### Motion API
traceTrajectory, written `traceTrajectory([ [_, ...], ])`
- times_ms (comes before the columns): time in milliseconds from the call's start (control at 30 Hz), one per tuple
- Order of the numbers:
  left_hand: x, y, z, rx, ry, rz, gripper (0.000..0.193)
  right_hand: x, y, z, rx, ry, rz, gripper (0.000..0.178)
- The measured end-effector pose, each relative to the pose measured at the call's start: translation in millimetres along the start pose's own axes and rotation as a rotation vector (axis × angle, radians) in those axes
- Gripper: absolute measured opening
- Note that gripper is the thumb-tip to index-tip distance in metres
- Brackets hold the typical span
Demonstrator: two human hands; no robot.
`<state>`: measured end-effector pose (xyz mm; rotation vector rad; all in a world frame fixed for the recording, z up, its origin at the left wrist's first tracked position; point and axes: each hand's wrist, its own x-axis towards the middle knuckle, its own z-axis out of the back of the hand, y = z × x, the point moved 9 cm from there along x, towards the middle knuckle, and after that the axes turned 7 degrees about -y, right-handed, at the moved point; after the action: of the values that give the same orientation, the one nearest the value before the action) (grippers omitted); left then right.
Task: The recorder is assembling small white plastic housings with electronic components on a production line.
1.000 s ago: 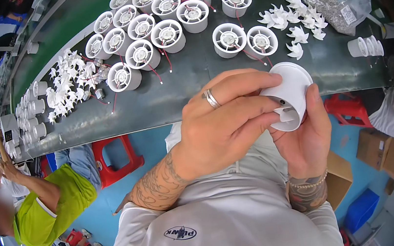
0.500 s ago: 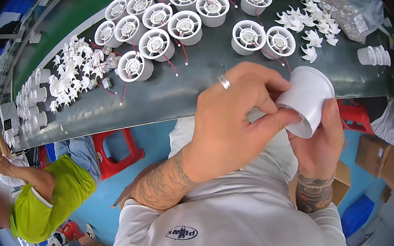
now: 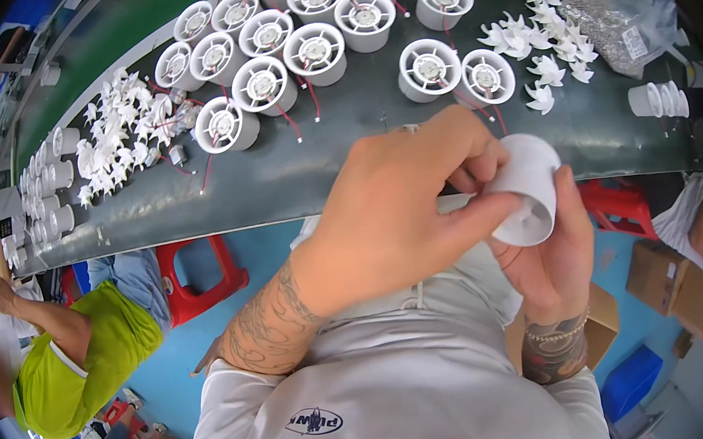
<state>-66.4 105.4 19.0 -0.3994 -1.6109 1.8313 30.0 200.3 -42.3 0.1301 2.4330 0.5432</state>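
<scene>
A white plastic cup-shaped housing (image 3: 536, 175) is tilted in front of me at the table's near edge, its open end facing down toward me. My right hand (image 3: 552, 263) cradles it from below and the right, fingers wrapped round it. My left hand (image 3: 406, 200), closed, has its thumb at the cup's lower opening and its curled fingers against the cup's left side. Whether a small part sits between those fingers is hidden. Just beyond stand white housings with spoked fan motors (image 3: 488, 77) and thin red wires.
Several more motor housings (image 3: 315, 53) fill the dark table (image 3: 293, 174). White fan impellers lie in a left pile (image 3: 118, 138) and a right group (image 3: 544, 69). A clear bag of small parts (image 3: 621, 24) and stacked white cups (image 3: 657, 100) are at right. Red stools (image 3: 201, 277) and co-workers flank me.
The cup and both hands have shifted slightly left in the picture, as has the whole scene. My left fingers are more curled, and the cup's opening is turned a little more toward me.
</scene>
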Motion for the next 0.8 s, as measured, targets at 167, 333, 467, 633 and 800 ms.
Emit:
traceTrajectory([
  [167, -16.6, -13.8, -14.8, 0.239, -0.063, -0.182, 0.04, 7.6, 50.6, 24.9, -0.696, -0.014, 0.544, 0.027],
  [333, -73.3, -8.6, 58.4, 0.404, -0.334, -0.346, 0.022, 20.0, 161.3, 54.1, -1.847, -0.461, 1.6, 0.034],
  [467, -136.2, 38.4, 200.6, 0.802, -0.941, -0.126, 0.016, 15.0, 233.9, 83.6, -2.171, -0.708, 1.768, 0.042],
  [633, -159.5, 61.1, 264.7, 1.281, -0.88, 0.02, 0.044, 37.3, 193.5, 6.6, -1.618, -0.46, 1.608, 0.033],
  [800, -145.6, 95.1, 313.3, 1.409, -0.809, 0.093, 0.034, 54.3, 95.0, -114.4, -1.834, 0.103, 1.394, 0.031],
])
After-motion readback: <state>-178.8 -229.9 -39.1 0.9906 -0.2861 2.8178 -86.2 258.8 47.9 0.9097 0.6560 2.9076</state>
